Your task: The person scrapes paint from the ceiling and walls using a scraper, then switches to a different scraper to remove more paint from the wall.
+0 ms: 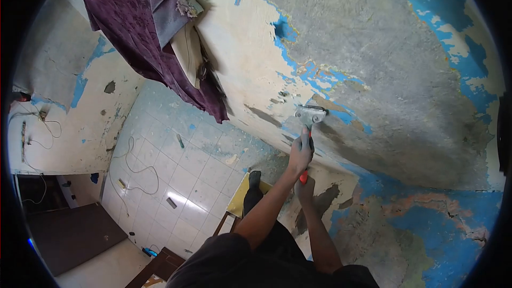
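My left hand [301, 153] is wrapped round the upper handle of a scraper [311, 114], just below its wide metal head. Lower down, my right hand [305, 188] is closed round the red end of the same handle. The scraper's blade lies against the wall [352, 26], beside a strip of flaking blue paint [341, 113]. Around it the wall shows bare grey plaster, cream paint and dark patches.
A purple cloth [130, 21] hangs at the upper left. My foot [255, 177] is on a yellow-topped support [238, 194]. Below, the tiled floor [184, 178] holds a loose cable [143, 169] and small scattered items. A dark door [80, 237] is at the lower left.
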{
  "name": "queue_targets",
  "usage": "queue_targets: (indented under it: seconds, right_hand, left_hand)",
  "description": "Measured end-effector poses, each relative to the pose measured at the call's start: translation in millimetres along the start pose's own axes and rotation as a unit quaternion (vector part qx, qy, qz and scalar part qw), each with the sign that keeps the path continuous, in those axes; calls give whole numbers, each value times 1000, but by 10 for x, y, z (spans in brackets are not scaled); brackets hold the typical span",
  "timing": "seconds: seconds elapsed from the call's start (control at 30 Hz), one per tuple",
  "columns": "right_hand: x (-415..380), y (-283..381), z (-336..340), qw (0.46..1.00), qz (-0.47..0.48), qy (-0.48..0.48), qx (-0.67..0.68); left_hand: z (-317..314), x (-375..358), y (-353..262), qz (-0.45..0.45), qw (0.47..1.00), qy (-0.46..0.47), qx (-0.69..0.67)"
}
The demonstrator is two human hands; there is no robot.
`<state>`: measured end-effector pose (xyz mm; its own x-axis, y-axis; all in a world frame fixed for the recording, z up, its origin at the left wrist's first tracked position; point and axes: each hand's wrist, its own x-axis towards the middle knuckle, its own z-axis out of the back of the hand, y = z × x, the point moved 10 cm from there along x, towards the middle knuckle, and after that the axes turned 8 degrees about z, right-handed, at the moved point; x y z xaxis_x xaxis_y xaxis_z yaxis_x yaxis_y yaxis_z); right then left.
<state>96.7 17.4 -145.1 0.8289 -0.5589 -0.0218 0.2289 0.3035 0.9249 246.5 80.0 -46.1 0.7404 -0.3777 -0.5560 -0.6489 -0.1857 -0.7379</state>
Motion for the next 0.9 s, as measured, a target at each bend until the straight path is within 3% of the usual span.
queue_targets:
  seconds: [0.13, 0.23, 0.3, 0.4, 0.5, 0.6, 0.77, 0.9]
  right_hand:
    - [-112, -125, -77, 998, -32, -7, 58]
    - [125, 171, -125, 999, -34, 31, -12]
    - [81, 149, -101, 999, -30, 29, 9]
    - [-29, 143, -98, 999, 12, -11, 27]
    - [267, 294, -102, 999, 49, -10, 10]
    - [160, 240, -17, 999, 27, 14, -17]
    - [-72, -257, 104, 999, -23, 5, -43]
    - [95, -317, 197, 997, -19, 18, -75]
  left_hand:
    - [34, 34, 138, -25, 999, -15, 44]
    - [49, 31, -142, -50, 998, -13, 43]
    - [25, -50, -316, -65, 998, -7, 25]
    - [48, 73, 102, -17, 999, 1, 33]
    - [55, -18, -236, -62, 996, -28, 49]
    - [-17, -30, -350, -65, 997, 24, -15]
    - [19, 200, 608, 39, 999, 8, -20]
    - [14, 251, 509, 30, 995, 15, -94]
